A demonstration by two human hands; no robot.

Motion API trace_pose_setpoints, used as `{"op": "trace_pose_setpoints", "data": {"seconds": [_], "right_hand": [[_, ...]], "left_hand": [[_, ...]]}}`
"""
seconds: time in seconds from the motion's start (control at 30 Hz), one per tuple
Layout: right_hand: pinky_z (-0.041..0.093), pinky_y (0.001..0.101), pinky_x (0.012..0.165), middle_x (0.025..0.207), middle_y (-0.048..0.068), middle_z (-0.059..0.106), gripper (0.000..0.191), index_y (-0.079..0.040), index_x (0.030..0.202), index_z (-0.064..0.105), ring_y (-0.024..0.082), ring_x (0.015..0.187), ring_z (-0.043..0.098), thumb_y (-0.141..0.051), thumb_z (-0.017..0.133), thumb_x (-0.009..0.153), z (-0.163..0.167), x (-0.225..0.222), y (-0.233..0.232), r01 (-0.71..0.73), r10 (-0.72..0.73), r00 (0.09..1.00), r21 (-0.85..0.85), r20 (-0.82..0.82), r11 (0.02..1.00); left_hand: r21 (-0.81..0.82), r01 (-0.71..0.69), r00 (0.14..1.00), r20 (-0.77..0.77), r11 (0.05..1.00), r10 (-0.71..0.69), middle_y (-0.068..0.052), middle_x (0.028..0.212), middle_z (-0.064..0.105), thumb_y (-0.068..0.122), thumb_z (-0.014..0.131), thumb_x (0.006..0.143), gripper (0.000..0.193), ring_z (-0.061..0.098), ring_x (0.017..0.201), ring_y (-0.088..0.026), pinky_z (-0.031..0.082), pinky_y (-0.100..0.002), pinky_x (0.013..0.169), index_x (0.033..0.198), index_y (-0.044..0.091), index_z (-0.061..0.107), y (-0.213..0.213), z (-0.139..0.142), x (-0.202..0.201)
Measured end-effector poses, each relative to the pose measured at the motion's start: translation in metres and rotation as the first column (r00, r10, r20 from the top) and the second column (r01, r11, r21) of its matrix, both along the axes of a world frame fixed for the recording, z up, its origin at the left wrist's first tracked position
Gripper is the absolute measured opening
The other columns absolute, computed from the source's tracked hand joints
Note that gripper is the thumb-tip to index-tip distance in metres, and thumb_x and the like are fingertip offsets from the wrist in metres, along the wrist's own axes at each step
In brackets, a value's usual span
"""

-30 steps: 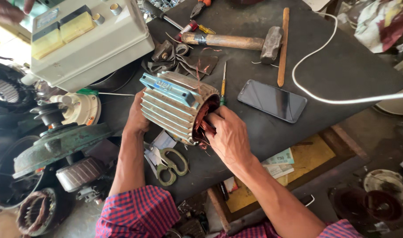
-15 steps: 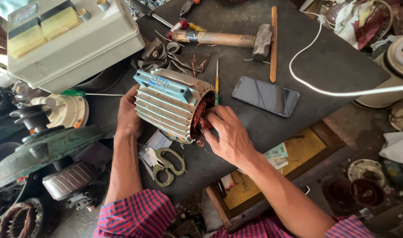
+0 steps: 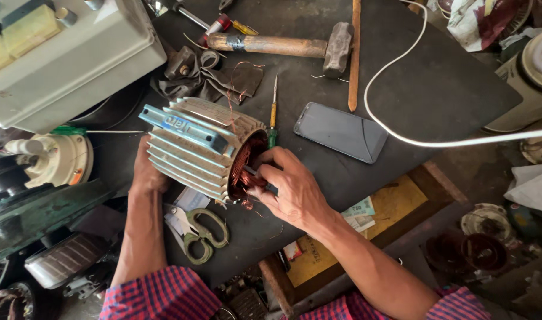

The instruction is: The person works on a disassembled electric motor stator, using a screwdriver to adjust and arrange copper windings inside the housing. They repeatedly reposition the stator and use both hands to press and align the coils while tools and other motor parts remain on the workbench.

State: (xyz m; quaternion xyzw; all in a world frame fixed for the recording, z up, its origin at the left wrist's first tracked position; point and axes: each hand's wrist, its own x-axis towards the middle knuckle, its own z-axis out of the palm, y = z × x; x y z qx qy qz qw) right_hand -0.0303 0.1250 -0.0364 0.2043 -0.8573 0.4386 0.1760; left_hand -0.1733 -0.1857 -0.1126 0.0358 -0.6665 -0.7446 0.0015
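Motor housing [image 3: 191, 148]: ribbed grey metal shell with a blue plate on its side, lying on its side at the left part of the dark bench [image 3: 449, 77], open end turned toward the person. Contents: copper windings [image 3: 245, 172] packed round the inside of the bore, with loose strands trailing out at the mouth.

Left hand [image 3: 145, 172]: pressed against the closed far end of the housing, fingers hidden behind the ribs, so their grip cannot be told.

Right hand [image 3: 292, 189]: at the open mouth, fingers bent and pinched together on the copper windings at the rim.

Screwdriver [image 3: 273, 112]: thin, green-handled, lying on the bench just beside the housing mouth, tip pointing away.

Phone [image 3: 341, 131]: dark, screen up, right of the screwdriver, near the right hand.

Hammer [image 3: 283, 44]: wooden handle, steel head, at the far side of the bench.

Wooden stick [image 3: 355, 53]: lying beside the hammer head, running toward the phone.

White cable [image 3: 437, 142]: looping across the bench and off to the right.

Scissors [image 3: 200, 234]: green-handled, on the bench edge between the two forearms, resting on paper scraps.

Grey box [image 3: 63, 59]: large, with yellow blocks on top, at the far left corner.

Drawer [image 3: 354, 237]: open under the bench edge, yellow lining, holding paper slips and small oddments.
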Motion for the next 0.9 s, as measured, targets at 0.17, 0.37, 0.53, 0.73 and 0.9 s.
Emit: {"op": "trace_pose_setpoints", "data": {"seconds": [0.17,0.37,0.53,0.73,0.9], "right_hand": [[0.059,0.0394,0.078,0.101,0.013,0.064,0.039,0.003,0.102,0.069,0.031,0.086,0.069,-0.008,0.086,0.069,0.008,-0.004,-0.004,0.051,-0.048,0.998,-0.079,0.044,0.996],[0.060,0.0379,0.073,0.101,0.011,0.066,0.037,-0.001,0.104,0.074,0.029,0.081,0.070,-0.006,0.086,0.070,0.004,0.001,-0.014,0.150,-0.148,0.980,-0.003,0.136,0.989],[0.059,0.0390,0.073,0.100,0.010,0.066,0.029,-0.002,0.099,0.075,0.029,0.079,0.070,-0.007,0.085,0.073,-0.005,-0.004,-0.026,0.217,-0.218,0.971,0.027,0.101,0.976],[0.058,0.0414,0.080,0.103,0.011,0.063,0.031,-0.001,0.101,0.071,0.031,0.088,0.067,-0.006,0.083,0.073,-0.009,-0.005,-0.019,0.158,-0.158,0.987,-0.004,0.031,0.987],[0.056,0.0400,0.087,0.112,0.012,0.062,0.023,-0.002,0.099,0.065,0.031,0.102,0.065,-0.005,0.080,0.082,-0.001,0.005,-0.004,0.026,-0.025,0.999,-0.033,0.034,0.999]], "left_hand": [[0.213,0.170,0.983,-0.104,0.962,-0.151,-0.011,0.108,0.070,0.013,0.061,0.112,0.021,0.068,0.093,-0.020,0.058,-0.032,0.078,0.124,-0.004,0.063,0.006,-0.001,0.001],[0.184,0.047,0.994,0.085,0.982,-0.064,-0.007,0.113,0.069,0.016,0.063,0.100,0.031,0.073,0.095,-0.018,0.064,-0.033,0.079,0.130,0.009,0.060,0.003,-0.004,-0.008],[0.151,0.171,0.983,-0.097,0.974,-0.157,-0.007,0.117,0.069,0.013,0.063,0.101,0.034,0.071,0.102,-0.018,0.063,-0.033,0.087,0.134,0.006,0.056,0.000,-0.008,-0.010],[0.275,0.207,0.978,-0.091,0.939,-0.189,-0.006,0.107,0.071,0.013,0.059,0.107,0.023,0.070,0.092,-0.017,0.059,-0.030,0.078,0.126,0.002,0.064,0.015,0.014,0.000],[0.185,0.103,0.994,-0.047,0.977,-0.096,-0.004,0.106,0.072,0.011,0.058,0.105,0.022,0.071,0.092,-0.014,0.061,-0.029,0.079,0.124,0.003,0.065,0.024,0.033,0.009]]}}
